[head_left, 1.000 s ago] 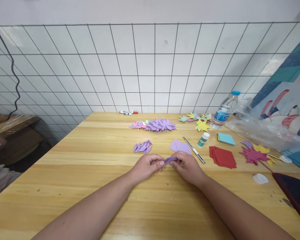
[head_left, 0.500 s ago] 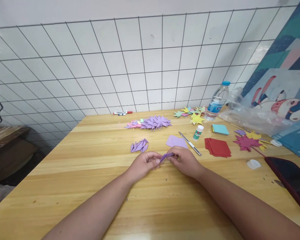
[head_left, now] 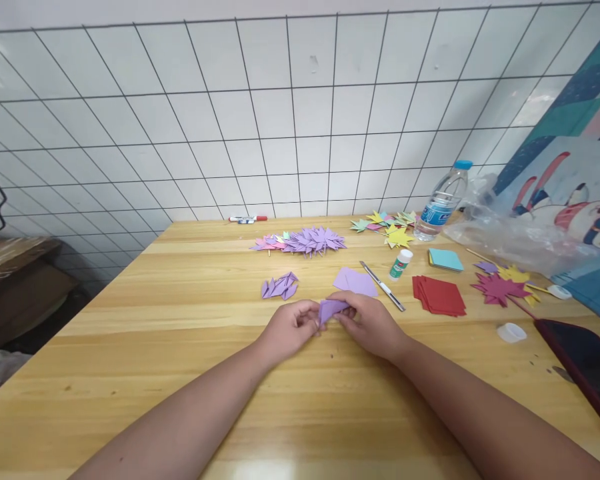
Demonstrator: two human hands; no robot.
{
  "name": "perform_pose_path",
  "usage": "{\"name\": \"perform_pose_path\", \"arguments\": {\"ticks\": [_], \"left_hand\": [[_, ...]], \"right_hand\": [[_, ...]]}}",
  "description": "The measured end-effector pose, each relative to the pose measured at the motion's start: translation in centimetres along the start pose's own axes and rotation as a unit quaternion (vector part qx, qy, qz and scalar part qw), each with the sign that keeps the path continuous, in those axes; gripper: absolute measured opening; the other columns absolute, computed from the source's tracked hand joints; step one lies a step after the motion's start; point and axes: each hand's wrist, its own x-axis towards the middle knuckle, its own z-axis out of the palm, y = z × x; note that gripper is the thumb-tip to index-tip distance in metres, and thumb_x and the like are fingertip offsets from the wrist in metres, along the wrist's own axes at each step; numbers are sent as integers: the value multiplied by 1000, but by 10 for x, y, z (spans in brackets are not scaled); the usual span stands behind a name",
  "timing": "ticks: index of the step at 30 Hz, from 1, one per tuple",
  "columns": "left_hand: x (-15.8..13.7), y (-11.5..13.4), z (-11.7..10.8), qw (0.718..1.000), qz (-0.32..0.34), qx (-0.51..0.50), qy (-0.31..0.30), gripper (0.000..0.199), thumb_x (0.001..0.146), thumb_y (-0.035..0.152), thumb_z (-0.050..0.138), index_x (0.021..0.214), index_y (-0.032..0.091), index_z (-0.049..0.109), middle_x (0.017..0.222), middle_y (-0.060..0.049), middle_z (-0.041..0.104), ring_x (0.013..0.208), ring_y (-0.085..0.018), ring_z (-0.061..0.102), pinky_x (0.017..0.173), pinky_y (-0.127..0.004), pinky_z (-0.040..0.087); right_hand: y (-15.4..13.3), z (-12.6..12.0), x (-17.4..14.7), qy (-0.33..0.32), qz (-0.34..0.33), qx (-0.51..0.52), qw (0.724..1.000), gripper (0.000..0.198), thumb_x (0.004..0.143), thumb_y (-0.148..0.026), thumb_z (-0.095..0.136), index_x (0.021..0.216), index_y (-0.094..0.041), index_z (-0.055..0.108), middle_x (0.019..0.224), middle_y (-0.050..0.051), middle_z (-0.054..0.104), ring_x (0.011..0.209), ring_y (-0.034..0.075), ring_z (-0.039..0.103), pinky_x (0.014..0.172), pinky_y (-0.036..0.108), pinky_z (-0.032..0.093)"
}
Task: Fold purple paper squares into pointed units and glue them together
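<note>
- Folded purple paper (head_left: 331,309) has turned from edge-on to show a broad face.
- Left hand (head_left: 290,328) and right hand (head_left: 373,325), fingers curled, pinch its opposite ends.
- Just beyond: lilac paper sheets (head_left: 356,283), then a utility knife (head_left: 383,287).

Free tabletop (head_left: 170,320) leftward, obstacle rightward: knife (head_left: 383,287)

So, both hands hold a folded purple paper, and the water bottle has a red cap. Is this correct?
The cap is blue, not red, as the head view shows. The left hand and right hand do hold the folded purple paper.
</note>
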Motion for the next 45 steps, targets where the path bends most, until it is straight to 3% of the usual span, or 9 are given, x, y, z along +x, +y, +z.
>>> {"name": "perform_pose_path", "arguments": {"ticks": [3,7,13,23,27,31,37,41,45], "left_hand": [[1,1,-2,999,-8,-35,12,23,71,21,61,91,12,61,76,-5,65,66,-13,59,63,-24,45],[-1,2,-3,997,-3,-77,25,20,69,24,65,85,12,62,74,-3,65,62,-11,56,61,-23,42],[1,1,-5,992,-22,-113,50,22,68,26,65,85,12,62,72,-3,63,57,-10,54,57,-22,40],[6,-1,-7,982,-54,-151,96,19,66,25,67,78,13,59,64,0,62,59,-11,60,54,-21,44],[7,-3,-7,981,-57,-155,105,18,66,24,68,78,13,59,64,0,62,61,-12,62,54,-21,45],[7,-4,-7,980,-62,-152,110,17,65,22,69,77,14,59,64,0,62,62,-13,62,54,-21,45],[4,2,-7,985,-75,-127,92,19,66,23,66,81,15,57,64,0,61,62,-14,62,54,-22,45],[0,3,-5,998,-53,-33,29,22,76,33,57,90,15,60,71,-2,62,64,-14,59,52,-22,42],[-2,-5,-3,996,-18,82,16,22,79,35,50,71,16,58,64,1,60,58,-11,53,52,-20,37]], "right_hand": [[-1,2,-1,5,-9,2,1000,43,77,-12,51,118,-24,50,101,4,64,79,16,60,73,31,48],[-2,1,-3,92,-69,-33,993,52,72,-9,54,122,-24,49,131,10,43,114,23,46,94,40,41],[0,-6,-4,86,-136,-91,983,32,72,-4,51,86,-27,68,141,3,28,123,27,36,90,42,44],[3,2,-1,45,-74,-47,995,29,68,-9,58,88,-27,70,146,2,23,134,32,18,100,54,31],[5,3,-2,16,4,62,998,20,76,-15,57,88,-24,71,141,7,34,123,27,41,93,42,44],[7,5,-2,-34,76,131,988,20,79,-22,56,94,-25,70,102,6,66,96,21,61,83,34,49],[0,6,-4,-28,151,117,981,18,74,-31,62,88,-22,69,68,1,66,58,15,57,53,25,47],[-6,3,-3,-17,104,116,988,10,75,-29,61,77,-21,68,69,2,66,58,14,57,53,24,45],[-11,2,-3,-17,83,100,991,8,75,-27,60,77,-21,66,72,3,66,61,14,56,55,24,45]]}}
